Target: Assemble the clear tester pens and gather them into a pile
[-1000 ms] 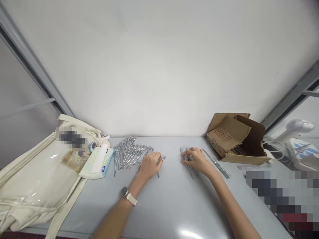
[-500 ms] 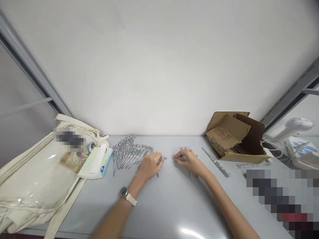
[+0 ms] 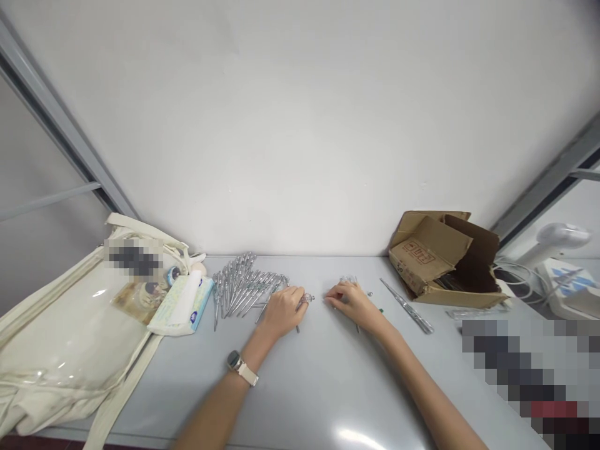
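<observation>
Your left hand (image 3: 281,310) is lying curled over a pen (image 3: 307,298) on the table (image 3: 319,387). The fingers are bending down around it, and its clear end is poking out past them, toward your other hand. The pen is sitting just to the right of the pile (image 3: 241,284) of the same tools.

Your right hand (image 3: 352,303) is resting close by, with the fingers half bent over a few more pens (image 3: 347,280). I cannot tell if it is gripping them or only touching them.

I think the pen is going to feel light, thin and stiff. The clear part is looking smooth, so it may be slipping or rolling on the shiny table. One end is a thin metal tip. I would be pinching it at the middle of the clear part, away from the tip.

One loose pen (image 3: 405,306) is lying alone further right, near the open box (image 3: 435,256). A tissue pack (image 3: 185,304) is lying left of the pile, on the edge of a big pale bag (image 3: 60,350).
</observation>
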`<action>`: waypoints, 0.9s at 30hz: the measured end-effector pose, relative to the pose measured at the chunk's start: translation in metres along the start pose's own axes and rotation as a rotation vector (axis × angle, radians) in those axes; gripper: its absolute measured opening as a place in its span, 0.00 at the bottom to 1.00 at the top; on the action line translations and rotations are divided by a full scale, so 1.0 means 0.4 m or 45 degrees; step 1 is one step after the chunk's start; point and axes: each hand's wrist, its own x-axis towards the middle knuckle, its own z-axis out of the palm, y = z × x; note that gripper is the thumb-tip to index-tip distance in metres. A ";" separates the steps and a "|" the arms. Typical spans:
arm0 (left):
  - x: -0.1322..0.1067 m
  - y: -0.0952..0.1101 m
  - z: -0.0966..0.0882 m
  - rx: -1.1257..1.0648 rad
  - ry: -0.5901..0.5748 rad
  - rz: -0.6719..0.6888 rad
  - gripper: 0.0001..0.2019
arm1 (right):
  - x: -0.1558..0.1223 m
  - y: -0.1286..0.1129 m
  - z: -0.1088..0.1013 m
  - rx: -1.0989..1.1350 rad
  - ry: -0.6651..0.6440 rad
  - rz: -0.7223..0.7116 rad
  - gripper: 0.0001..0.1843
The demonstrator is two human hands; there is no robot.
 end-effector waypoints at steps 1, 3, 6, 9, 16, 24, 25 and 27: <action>0.000 0.000 -0.001 0.001 -0.003 0.000 0.06 | -0.003 0.001 -0.005 0.020 -0.017 0.015 0.12; 0.001 0.000 -0.001 0.001 -0.011 -0.001 0.06 | -0.007 0.003 -0.016 0.052 -0.049 0.049 0.12; 0.001 0.000 -0.001 -0.003 -0.018 0.000 0.06 | -0.011 0.005 -0.026 0.084 -0.078 0.096 0.11; 0.001 0.000 0.001 -0.006 -0.021 0.003 0.05 | -0.013 0.007 -0.034 0.157 -0.089 0.141 0.07; 0.000 -0.001 0.004 -0.025 -0.024 -0.002 0.05 | -0.017 0.006 -0.052 0.189 -0.092 0.165 0.04; 0.000 -0.001 0.005 -0.029 -0.030 -0.005 0.05 | -0.017 -0.006 -0.053 0.136 -0.087 0.129 0.03; 0.001 0.000 0.004 -0.029 -0.033 -0.004 0.05 | -0.017 -0.010 -0.051 0.188 -0.073 0.112 0.04; 0.001 0.001 0.001 -0.031 -0.035 -0.002 0.05 | -0.014 -0.022 -0.043 0.355 -0.037 0.048 0.07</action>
